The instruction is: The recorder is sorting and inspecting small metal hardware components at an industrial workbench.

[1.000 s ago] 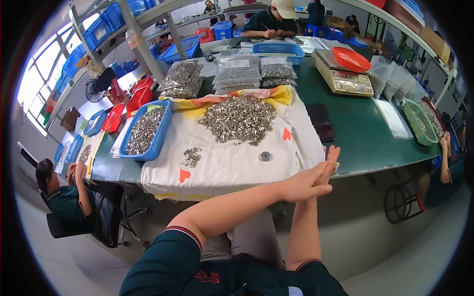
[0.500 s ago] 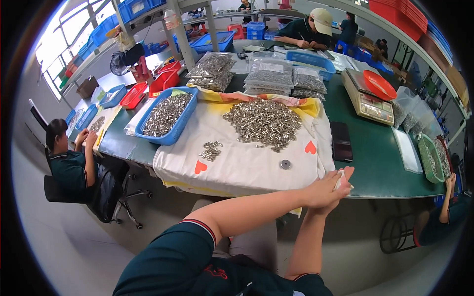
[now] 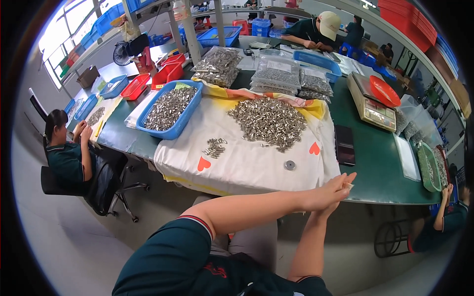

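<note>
My left hand reaches across to the right and lies against my right hand, just off the table's front edge. The left fingers are stretched out straight. Most of the right hand, its fingers included, is hidden behind the left. A small bit of something white shows at the fingertips; what it is, and which hand it belongs to, I cannot make out. Left of the hands, on a white cloth, are a big heap of small silvery metal cylinders, a smaller group of cylinders and a round metal disc.
A blue basket of cylinders stands left of the heap, with bagged parts behind. A dark flat case and a scale bearing a red tray are to the right. Co-workers sit left, right and across.
My hands have shifted against each other, and the white thing that showed between them is now mostly covered. The whole view has shifted slightly. The parts on the cloth stay put.
</note>
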`<action>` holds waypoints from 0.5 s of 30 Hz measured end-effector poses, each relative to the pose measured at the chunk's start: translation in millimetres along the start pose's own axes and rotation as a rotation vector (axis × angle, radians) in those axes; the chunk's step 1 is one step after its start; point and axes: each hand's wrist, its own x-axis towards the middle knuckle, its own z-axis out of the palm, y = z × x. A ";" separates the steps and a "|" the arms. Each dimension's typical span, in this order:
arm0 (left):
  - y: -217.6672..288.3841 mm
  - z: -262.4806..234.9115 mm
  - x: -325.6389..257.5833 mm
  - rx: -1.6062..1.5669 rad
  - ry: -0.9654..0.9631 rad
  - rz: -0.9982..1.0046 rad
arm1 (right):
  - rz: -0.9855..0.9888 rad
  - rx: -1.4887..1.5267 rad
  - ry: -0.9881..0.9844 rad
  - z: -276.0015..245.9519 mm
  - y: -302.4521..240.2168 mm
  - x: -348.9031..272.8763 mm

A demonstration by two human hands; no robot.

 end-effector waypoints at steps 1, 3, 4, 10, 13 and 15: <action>6.8 -14.4 -16.2 0.181 -0.042 -0.006 | 0.007 -0.022 0.015 -3.6 -2.9 2.6; 25.2 -45.2 -55.1 0.281 -0.089 0.008 | -0.057 -0.267 0.043 -18.7 -11.9 6.2; 32.5 -58.3 -79.6 0.197 -0.098 0.028 | -0.132 -0.492 0.056 -36.6 -19.5 7.0; -19.1 -107.3 -229.0 -0.289 0.159 -0.474 | -0.157 -0.662 0.459 -86.4 -61.9 -8.7; -48.5 -119.6 -281.7 -0.375 0.631 -0.540 | -0.195 -0.665 0.002 -13.9 -43.6 -30.2; -56.1 -125.7 -303.0 -0.690 0.930 -0.438 | -0.048 -0.648 -0.386 45.9 -19.2 -40.9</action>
